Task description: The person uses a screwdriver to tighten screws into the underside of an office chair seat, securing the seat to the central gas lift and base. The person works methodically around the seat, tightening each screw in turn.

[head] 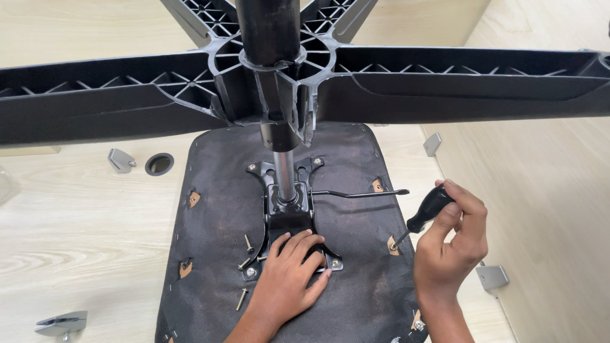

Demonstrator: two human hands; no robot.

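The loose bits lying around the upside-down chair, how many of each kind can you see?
Loose bolts on the seat underside: 4
Grey metal brackets on the floor: 4
Black ring: 1
Screwdriver, in the right hand: 1
Total: 10
The left hand rests on the mounting plate.

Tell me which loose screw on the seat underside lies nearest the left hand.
The screw just left of the left hand, by the wrist; the others lie farther up near the metal plate.

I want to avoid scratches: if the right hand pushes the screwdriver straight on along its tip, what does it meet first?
Probably the small tan opening in the seat underside; the screwdriver in the right hand already appears to touch it.
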